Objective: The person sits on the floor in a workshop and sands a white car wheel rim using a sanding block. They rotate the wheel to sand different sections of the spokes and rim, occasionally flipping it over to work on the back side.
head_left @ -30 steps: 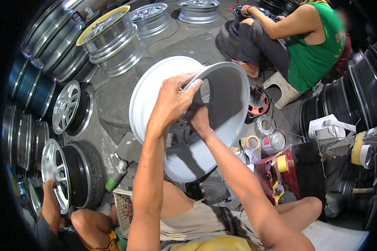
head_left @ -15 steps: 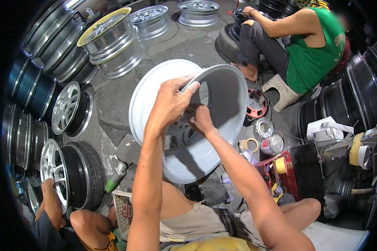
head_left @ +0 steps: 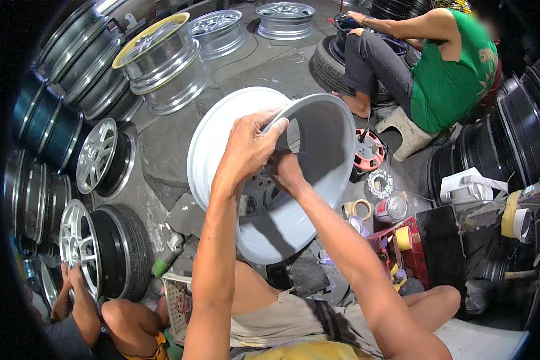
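Rim (head_left: 222, 150), white-grey alloy, tilted on floor between knees. Left hand (head_left: 249, 147) fingers clamped over upper lip; right hand (head_left: 288, 171) inside barrel, fingers curled, grip unclear. Tape roll (head_left: 360, 209) nearby.

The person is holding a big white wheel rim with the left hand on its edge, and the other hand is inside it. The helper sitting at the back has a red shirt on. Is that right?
Not quite. The shirt of the person sitting at the back is green, not red, as the head view shows. The rest holds: the left hand grips the edge of the white wheel rim and the right hand reaches inside it.
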`<action>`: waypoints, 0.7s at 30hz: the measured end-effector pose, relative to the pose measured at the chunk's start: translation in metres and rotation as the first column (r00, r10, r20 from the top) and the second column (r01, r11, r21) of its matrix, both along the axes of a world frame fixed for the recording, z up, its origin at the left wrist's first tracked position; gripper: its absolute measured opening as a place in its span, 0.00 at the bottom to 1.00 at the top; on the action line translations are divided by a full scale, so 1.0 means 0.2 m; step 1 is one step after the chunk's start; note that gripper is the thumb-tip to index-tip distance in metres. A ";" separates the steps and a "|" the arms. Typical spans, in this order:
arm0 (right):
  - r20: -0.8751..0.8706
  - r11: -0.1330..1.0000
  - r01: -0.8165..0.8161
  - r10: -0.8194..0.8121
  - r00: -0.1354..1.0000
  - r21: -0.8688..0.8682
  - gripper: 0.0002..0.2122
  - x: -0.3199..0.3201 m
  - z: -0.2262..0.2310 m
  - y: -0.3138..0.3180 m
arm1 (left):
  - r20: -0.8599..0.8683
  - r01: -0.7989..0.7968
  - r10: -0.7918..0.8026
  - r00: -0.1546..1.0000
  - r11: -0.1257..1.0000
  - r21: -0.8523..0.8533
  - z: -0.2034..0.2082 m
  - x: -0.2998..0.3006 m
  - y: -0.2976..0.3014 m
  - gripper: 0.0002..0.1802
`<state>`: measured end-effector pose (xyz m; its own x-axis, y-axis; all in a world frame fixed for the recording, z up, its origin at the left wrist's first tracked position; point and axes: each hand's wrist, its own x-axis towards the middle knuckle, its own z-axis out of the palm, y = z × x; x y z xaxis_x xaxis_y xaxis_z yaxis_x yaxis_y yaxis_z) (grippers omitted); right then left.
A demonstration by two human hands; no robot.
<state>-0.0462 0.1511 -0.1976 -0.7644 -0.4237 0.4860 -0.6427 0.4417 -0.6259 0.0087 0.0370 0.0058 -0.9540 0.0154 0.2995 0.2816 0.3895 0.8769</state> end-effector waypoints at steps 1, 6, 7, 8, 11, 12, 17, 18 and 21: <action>-0.027 1.000 0.024 -0.024 0.999 -0.020 0.07 -0.03 -0.02 -0.05 | -0.040 -0.008 0.007 0.999 1.000 -0.023 -0.01 -0.01 0.02 0.19; 0.567 0.924 0.150 0.083 0.820 -0.352 0.09 -0.05 -0.14 0.25 | -0.007 -0.010 0.010 1.000 1.000 -0.029 -0.01 -0.02 0.04 0.18; 0.619 0.845 0.188 0.198 0.760 -0.501 0.08 0.05 -0.05 0.23 | 0.029 -0.047 0.048 0.998 0.998 -0.038 -0.01 0.01 -0.04 0.19; 0.648 0.741 0.257 0.298 0.701 -0.620 0.07 0.13 0.07 0.25 | 0.059 -0.064 0.066 0.996 0.997 -0.041 -0.01 0.03 -0.09 0.19; 0.718 0.785 0.354 0.159 0.678 -0.508 0.06 0.09 -0.06 0.42 | 0.052 -0.008 0.008 0.999 1.000 0.003 0.01 0.01 -0.04 0.20; 0.711 0.807 0.350 0.118 0.693 -0.475 0.06 0.07 -0.09 0.42 | 0.043 -0.008 0.007 0.999 1.000 0.021 0.01 0.00 -0.04 0.20; 0.601 0.898 0.364 -0.153 0.785 -0.248 0.07 -0.05 -0.22 0.35 | -0.010 -0.027 0.027 1.000 0.999 -0.017 -0.01 -0.01 -0.02 0.18; 0.507 0.922 0.327 -0.184 0.842 -0.209 0.07 -0.08 -0.22 0.32 | -0.014 -0.022 0.022 1.000 1.000 -0.007 -0.02 -0.02 -0.02 0.19; 0.248 0.953 0.278 -0.243 0.938 -0.117 0.10 -0.13 -0.22 0.22 | -0.058 -0.048 0.045 0.997 0.997 -0.057 -0.03 -0.02 -0.02 0.19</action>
